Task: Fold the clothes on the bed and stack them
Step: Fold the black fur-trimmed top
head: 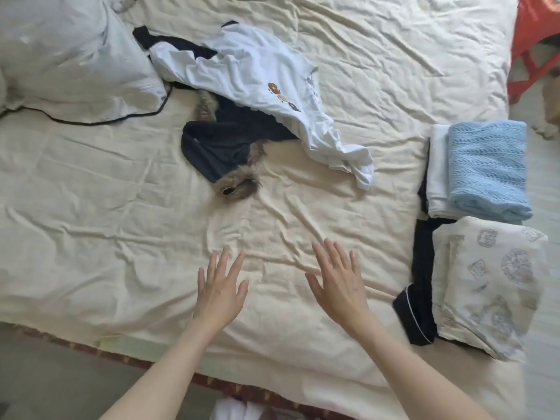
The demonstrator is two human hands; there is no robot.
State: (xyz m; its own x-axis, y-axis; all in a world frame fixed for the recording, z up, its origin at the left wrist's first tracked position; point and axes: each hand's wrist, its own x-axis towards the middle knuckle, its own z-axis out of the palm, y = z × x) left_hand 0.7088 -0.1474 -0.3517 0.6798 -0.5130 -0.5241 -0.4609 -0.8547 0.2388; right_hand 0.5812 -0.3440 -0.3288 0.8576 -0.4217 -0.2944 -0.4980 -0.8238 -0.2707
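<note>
While left hand [219, 291] and right hand [339, 283] hover flat-fingered, empty, white printed tee [257, 77] overlaps fur-trimmed navy jacket [225, 140] mid-bed; grabbing one may drag both.

A white shirt [254, 77] with a small cartoon print lies crumpled in the middle of the bed [91, 192], partly over a dark garment with fur trim [224, 147]. At the right edge lie folded pieces: a light blue knit [488, 168] on a white piece [438, 171], and a patterned cream piece [491, 283] over something dark, perhaps pyjamas [419, 298].
</note>
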